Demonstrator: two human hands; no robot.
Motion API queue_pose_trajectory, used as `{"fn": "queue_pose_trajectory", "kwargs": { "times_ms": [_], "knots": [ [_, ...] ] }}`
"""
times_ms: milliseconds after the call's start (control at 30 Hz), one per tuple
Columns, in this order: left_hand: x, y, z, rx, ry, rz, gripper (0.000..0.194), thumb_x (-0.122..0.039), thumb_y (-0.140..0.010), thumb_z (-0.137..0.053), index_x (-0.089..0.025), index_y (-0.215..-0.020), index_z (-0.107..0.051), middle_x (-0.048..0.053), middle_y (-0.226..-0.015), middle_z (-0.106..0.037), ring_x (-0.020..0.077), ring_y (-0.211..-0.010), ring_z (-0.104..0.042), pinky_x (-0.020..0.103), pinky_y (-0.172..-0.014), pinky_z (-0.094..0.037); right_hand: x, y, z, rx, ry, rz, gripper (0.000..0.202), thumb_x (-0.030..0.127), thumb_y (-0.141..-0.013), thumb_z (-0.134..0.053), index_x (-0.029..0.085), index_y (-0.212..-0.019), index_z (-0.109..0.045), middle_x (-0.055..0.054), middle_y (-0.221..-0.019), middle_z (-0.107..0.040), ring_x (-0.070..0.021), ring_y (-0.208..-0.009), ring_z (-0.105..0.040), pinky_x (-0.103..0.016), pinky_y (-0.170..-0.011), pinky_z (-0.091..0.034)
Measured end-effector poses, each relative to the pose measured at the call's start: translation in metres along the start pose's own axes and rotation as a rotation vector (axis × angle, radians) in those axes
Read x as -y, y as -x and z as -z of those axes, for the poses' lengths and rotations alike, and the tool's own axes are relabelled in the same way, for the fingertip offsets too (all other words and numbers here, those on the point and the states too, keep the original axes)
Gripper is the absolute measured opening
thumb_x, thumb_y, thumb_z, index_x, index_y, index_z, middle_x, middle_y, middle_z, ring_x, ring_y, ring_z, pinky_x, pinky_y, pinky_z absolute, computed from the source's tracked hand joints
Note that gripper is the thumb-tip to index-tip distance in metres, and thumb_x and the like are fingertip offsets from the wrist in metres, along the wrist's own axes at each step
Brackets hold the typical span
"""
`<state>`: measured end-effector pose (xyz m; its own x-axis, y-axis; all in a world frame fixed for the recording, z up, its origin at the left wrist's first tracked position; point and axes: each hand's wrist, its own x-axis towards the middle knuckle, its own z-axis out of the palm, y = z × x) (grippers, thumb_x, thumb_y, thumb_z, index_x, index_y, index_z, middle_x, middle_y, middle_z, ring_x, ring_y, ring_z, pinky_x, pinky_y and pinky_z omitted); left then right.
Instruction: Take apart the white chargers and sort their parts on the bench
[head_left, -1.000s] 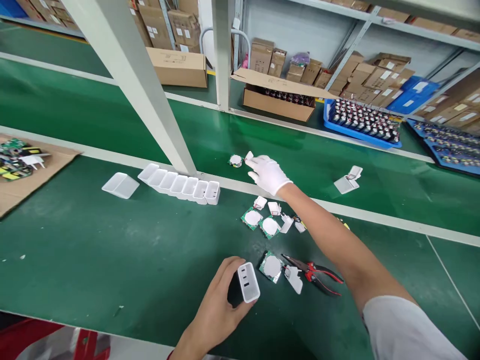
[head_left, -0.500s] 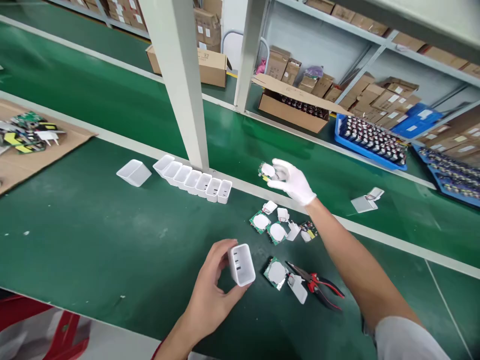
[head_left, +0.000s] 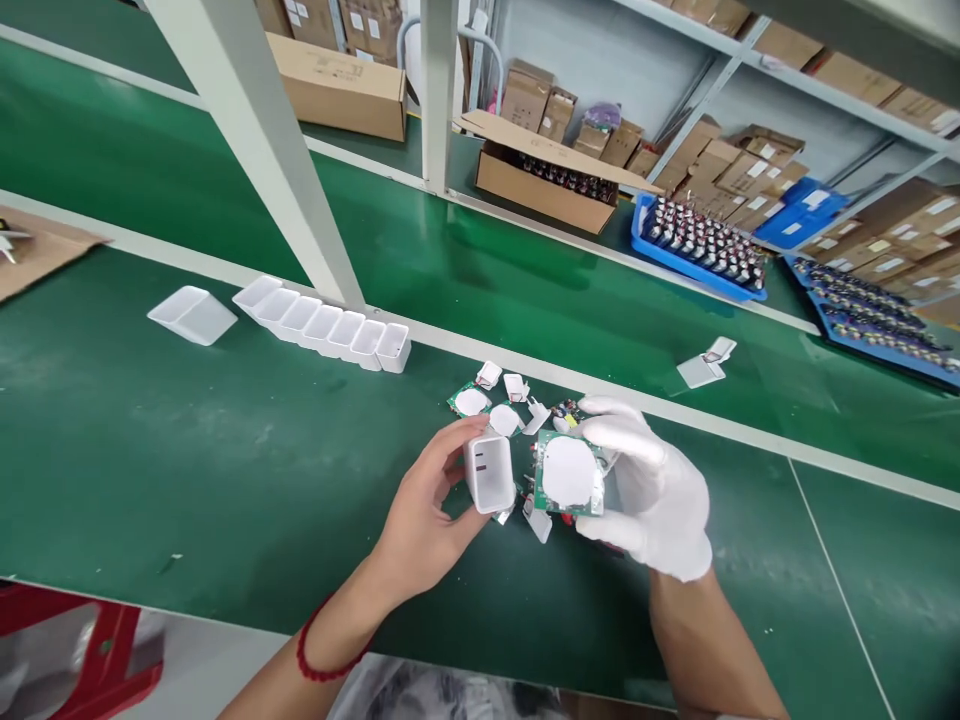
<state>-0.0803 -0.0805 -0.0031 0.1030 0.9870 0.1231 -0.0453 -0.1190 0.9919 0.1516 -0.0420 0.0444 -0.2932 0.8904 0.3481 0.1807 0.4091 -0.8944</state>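
Observation:
A white plastic case (head_left: 491, 478) is held between the thumb and fingers of my bare left hand (head_left: 427, 515), its open end facing me. Beside it, my white-gloved right hand (head_left: 652, 490) grips a green circuit board (head_left: 568, 472) with a round white pad; case and board are apart. Behind them lie more boards, one with a white pad (head_left: 472, 402), and small white plug parts (head_left: 537, 416). Pliers are mostly hidden beneath my right hand. A row of open white cases (head_left: 322, 325) stands at the left, with a single case (head_left: 193, 315) lying beyond it.
A pale post (head_left: 262, 150) rises behind the row of cases. Across the bench are a long carton (head_left: 547, 185), a blue tray of parts (head_left: 701, 245) and another tray at the right. A white piece (head_left: 701, 371) lies past the pale strip. A red stool (head_left: 97, 650) is at lower left.
My right hand has come back toward me with the board, now close beside the case. My left hand still holds the case. The view has shifted, and the pliers are now mostly covered.

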Motion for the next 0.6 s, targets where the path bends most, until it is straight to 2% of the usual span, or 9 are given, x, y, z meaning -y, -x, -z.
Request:
{"fn": "queue_pose_trajectory", "kwargs": {
  "times_ms": [133,233,300,400,500,600],
  "knots": [
    [0.000,0.001,-0.004,-0.010,-0.055,-0.044,0.044,-0.015,-0.084,-0.066,-0.027,-0.123,-0.051,0.012,-0.136,-0.050,0.0254,-0.123,-0.056,0.035,-0.093,-0.056,0.017,0.001,-0.003,0.096,0.275,0.168,0.071,0.029,-0.072,-0.079,0.045,-0.136,-0.053,-0.005,-0.115,-0.066,-0.0372,-0.124,-0.050,-0.063,-0.112,-0.031],
    [0.002,0.001,-0.005,-0.003,-0.109,-0.098,0.045,-0.011,-0.083,-0.064,-0.030,-0.122,-0.052,0.010,-0.133,-0.048,0.0245,-0.122,-0.054,0.032,-0.088,-0.056,0.028,0.000,-0.008,0.115,0.479,0.273,0.078,0.025,-0.071,-0.078,0.046,-0.140,-0.047,-0.003,-0.106,-0.069,-0.0346,-0.118,-0.056,-0.063,-0.114,-0.027],
    [0.003,0.001,-0.007,-0.014,-0.147,-0.095,0.050,-0.011,-0.079,-0.069,-0.031,-0.122,-0.052,0.008,-0.128,-0.047,0.0232,-0.115,-0.055,0.030,-0.083,-0.056,0.029,0.000,-0.009,0.117,0.564,0.305,0.078,0.024,-0.071,-0.077,0.041,-0.140,-0.047,-0.002,-0.102,-0.070,-0.0324,-0.115,-0.059,-0.063,-0.116,-0.023],
    [0.005,-0.001,-0.008,-0.009,-0.140,0.053,0.066,-0.020,-0.061,-0.088,-0.028,-0.119,-0.056,0.005,-0.114,-0.049,0.0194,-0.095,-0.058,0.024,-0.068,-0.053,0.025,0.001,-0.006,0.083,0.564,0.337,0.069,0.025,-0.071,-0.076,0.029,-0.135,-0.050,-0.005,-0.108,-0.069,-0.0317,-0.115,-0.060,-0.065,-0.112,-0.028],
    [0.008,-0.001,-0.009,0.046,0.056,0.274,0.065,-0.032,-0.043,-0.096,-0.019,-0.098,-0.064,0.002,-0.095,-0.056,0.0157,-0.079,-0.059,0.020,-0.057,-0.048,0.016,0.000,0.000,0.061,0.480,0.344,0.066,0.026,-0.074,-0.077,0.023,-0.134,-0.052,-0.010,-0.116,-0.065,-0.0342,-0.121,-0.056,-0.065,-0.110,-0.032],
    [0.013,0.000,-0.008,0.078,0.378,0.429,0.061,-0.044,-0.045,-0.094,-0.015,-0.087,-0.060,0.000,-0.074,-0.064,0.0142,-0.063,-0.061,0.021,-0.051,-0.048,0.009,-0.003,0.003,0.077,0.382,0.343,0.066,0.025,-0.078,-0.076,0.024,-0.139,-0.051,-0.011,-0.121,-0.062,-0.0364,-0.128,-0.050,-0.064,-0.110,-0.034]
  ]
}}
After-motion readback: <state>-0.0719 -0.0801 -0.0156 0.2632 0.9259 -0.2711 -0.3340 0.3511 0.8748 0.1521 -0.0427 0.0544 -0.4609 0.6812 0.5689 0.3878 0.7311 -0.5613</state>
